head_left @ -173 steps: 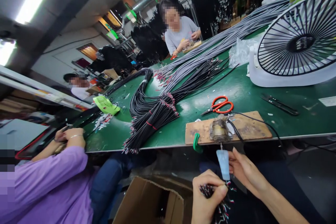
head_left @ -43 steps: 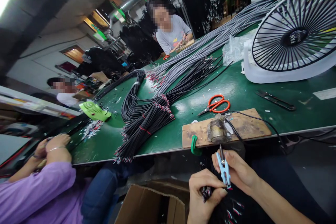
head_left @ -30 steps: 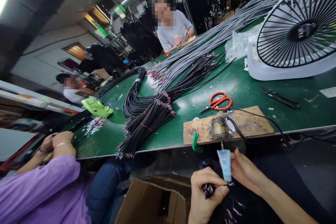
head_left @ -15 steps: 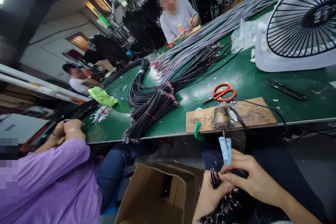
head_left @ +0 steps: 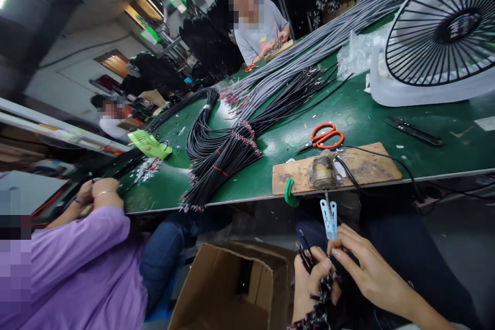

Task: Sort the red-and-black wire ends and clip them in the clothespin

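My left hand [head_left: 311, 281] is closed round a bundle of thin black cables [head_left: 307, 253]; their stripped ends show red and white wires. To its right, my right hand [head_left: 358, 258] has thumb and forefinger pinched together just below a light-blue plastic clip [head_left: 329, 219]. Whatever lies between those fingertips is too small to make out. The clip hangs from the metal shaft of a small dusty motor [head_left: 325, 171]. That motor is mounted on a wooden board [head_left: 371, 165], which a green clamp [head_left: 290, 192] holds at the table edge.
Orange-handled scissors [head_left: 327, 136] lie behind the board, with black snips [head_left: 413, 130] to the right. A white fan [head_left: 421, 94] stands at the right. Black cable bundles [head_left: 216, 160] and grey cables [head_left: 294, 62] cover the middle. A cardboard box [head_left: 201, 289] and a purple-sleeved co-worker [head_left: 85, 263] are at left.
The blue clip has turned and now shows its two prongs. My right hand has moved slightly left and its fingertips have drawn off the left hand's cables. The cable ends have tilted left.
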Demonstrator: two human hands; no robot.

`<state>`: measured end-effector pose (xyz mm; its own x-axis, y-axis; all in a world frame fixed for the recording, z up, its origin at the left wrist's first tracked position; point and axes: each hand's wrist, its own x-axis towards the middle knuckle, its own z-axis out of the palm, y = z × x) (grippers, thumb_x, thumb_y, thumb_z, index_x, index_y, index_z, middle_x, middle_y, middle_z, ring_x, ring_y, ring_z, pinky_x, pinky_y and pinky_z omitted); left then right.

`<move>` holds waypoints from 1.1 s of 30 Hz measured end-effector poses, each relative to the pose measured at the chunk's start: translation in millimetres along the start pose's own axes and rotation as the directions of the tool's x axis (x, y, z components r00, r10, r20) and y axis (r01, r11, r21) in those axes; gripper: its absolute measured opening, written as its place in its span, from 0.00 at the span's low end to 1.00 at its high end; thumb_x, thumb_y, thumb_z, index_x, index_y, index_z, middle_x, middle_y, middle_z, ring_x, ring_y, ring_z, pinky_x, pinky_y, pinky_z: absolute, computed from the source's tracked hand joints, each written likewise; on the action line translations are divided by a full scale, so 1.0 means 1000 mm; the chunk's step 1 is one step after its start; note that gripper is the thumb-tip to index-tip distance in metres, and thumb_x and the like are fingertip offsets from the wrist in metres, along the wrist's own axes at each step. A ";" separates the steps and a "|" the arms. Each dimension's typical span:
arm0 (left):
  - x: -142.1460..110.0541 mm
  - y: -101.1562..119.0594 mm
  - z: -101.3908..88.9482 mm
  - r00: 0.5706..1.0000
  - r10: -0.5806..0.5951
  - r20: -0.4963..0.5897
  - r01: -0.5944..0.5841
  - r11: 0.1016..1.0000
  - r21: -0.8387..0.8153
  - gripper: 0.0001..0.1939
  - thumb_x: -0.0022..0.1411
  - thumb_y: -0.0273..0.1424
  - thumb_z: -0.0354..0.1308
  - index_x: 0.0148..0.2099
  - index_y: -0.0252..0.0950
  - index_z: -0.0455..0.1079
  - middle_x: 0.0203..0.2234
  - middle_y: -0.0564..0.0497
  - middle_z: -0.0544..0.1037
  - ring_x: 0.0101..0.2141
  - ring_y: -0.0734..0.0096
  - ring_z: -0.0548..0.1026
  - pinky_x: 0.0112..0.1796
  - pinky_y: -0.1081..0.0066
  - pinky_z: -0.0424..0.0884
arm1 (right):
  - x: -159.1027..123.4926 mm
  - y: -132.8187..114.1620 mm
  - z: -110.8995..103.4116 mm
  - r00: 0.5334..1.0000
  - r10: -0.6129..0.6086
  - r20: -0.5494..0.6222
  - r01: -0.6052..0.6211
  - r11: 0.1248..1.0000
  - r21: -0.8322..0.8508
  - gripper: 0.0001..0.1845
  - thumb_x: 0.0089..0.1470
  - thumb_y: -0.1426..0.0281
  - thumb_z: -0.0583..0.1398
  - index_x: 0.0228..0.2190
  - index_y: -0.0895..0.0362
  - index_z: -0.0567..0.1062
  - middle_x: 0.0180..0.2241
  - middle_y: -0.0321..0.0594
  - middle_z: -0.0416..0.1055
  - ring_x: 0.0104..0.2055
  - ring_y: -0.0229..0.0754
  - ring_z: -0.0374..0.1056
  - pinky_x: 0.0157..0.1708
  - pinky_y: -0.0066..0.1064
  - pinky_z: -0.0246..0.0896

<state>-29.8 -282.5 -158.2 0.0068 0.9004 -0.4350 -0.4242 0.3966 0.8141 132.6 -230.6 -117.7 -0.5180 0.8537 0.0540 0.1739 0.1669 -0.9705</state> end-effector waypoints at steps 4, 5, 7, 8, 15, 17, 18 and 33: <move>-0.005 -0.001 0.005 0.996 0.078 0.037 -0.074 0.992 -0.099 0.20 0.53 0.44 0.70 0.28 0.34 0.68 0.20 0.57 0.72 0.10 0.80 0.68 0.12 0.79 0.63 | -0.003 0.004 0.008 0.997 0.041 -0.061 -0.037 0.997 0.073 0.13 0.67 0.69 0.51 0.31 0.55 0.71 0.33 0.40 0.70 0.37 0.43 0.68 0.39 0.33 0.63; -0.007 0.000 0.007 0.993 0.106 0.047 -0.099 0.987 -0.125 0.18 0.56 0.42 0.70 0.29 0.34 0.70 0.21 0.57 0.72 0.11 0.81 0.69 0.13 0.80 0.64 | -0.003 0.004 0.008 0.997 0.042 -0.068 -0.036 0.996 0.088 0.13 0.67 0.68 0.51 0.31 0.55 0.71 0.32 0.40 0.69 0.36 0.43 0.68 0.38 0.33 0.63; -0.009 0.002 0.009 0.986 0.140 0.092 -0.123 0.977 -0.175 0.13 0.60 0.38 0.68 0.30 0.34 0.73 0.23 0.56 0.73 0.12 0.82 0.71 0.14 0.81 0.65 | -0.003 0.003 0.007 0.997 0.024 -0.077 -0.016 0.994 0.105 0.13 0.66 0.68 0.53 0.31 0.56 0.73 0.31 0.39 0.70 0.35 0.43 0.68 0.37 0.33 0.63; -0.008 0.004 0.010 0.982 0.143 0.121 -0.118 0.974 -0.194 0.12 0.61 0.37 0.67 0.31 0.34 0.73 0.23 0.57 0.73 0.13 0.83 0.70 0.15 0.82 0.65 | -0.003 0.002 0.005 0.997 0.012 -0.082 -0.003 0.994 0.109 0.13 0.66 0.68 0.54 0.31 0.56 0.74 0.31 0.40 0.70 0.35 0.43 0.68 0.36 0.33 0.63; 0.002 0.012 0.010 0.958 0.090 0.272 -0.023 0.971 -0.239 0.21 0.55 0.46 0.69 0.26 0.35 0.68 0.16 0.58 0.71 0.09 0.81 0.65 0.13 0.78 0.66 | -0.004 0.001 0.001 0.984 -0.007 -0.175 0.026 0.994 0.109 0.08 0.60 0.73 0.58 0.34 0.56 0.79 0.31 0.40 0.73 0.33 0.42 0.69 0.33 0.31 0.65; 0.003 0.011 0.010 0.961 0.097 0.261 -0.033 0.970 -0.239 0.21 0.52 0.45 0.71 0.27 0.35 0.68 0.18 0.57 0.72 0.10 0.81 0.67 0.14 0.78 0.66 | -0.004 0.002 0.002 0.965 -0.041 -0.260 0.067 0.993 0.092 0.08 0.59 0.73 0.59 0.35 0.55 0.80 0.31 0.41 0.74 0.33 0.43 0.70 0.34 0.32 0.65; 0.002 0.010 0.010 0.963 0.105 0.250 -0.044 0.970 -0.239 0.20 0.52 0.45 0.71 0.28 0.35 0.69 0.19 0.57 0.72 0.10 0.81 0.67 0.14 0.79 0.66 | -0.005 0.002 0.002 0.954 -0.074 -0.292 0.101 0.992 0.079 0.08 0.59 0.73 0.60 0.35 0.55 0.80 0.31 0.41 0.75 0.34 0.44 0.70 0.35 0.33 0.66; -0.007 0.029 0.026 0.940 0.329 0.087 -0.339 0.927 0.158 0.13 0.53 0.40 0.72 0.29 0.35 0.80 0.21 0.52 0.76 0.16 0.78 0.72 0.17 0.78 0.63 | 0.007 0.011 0.002 0.971 0.209 -0.116 -0.088 0.765 0.638 0.10 0.53 0.61 0.68 0.30 0.57 0.81 0.28 0.39 0.76 0.31 0.41 0.73 0.34 0.30 0.69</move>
<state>-18.3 -272.8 -121.5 -0.0547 0.9927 -0.1076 -0.2527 0.0905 0.9633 129.2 -223.6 -128.8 -0.3700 0.9209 -0.1227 -0.3557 -0.2625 -0.8970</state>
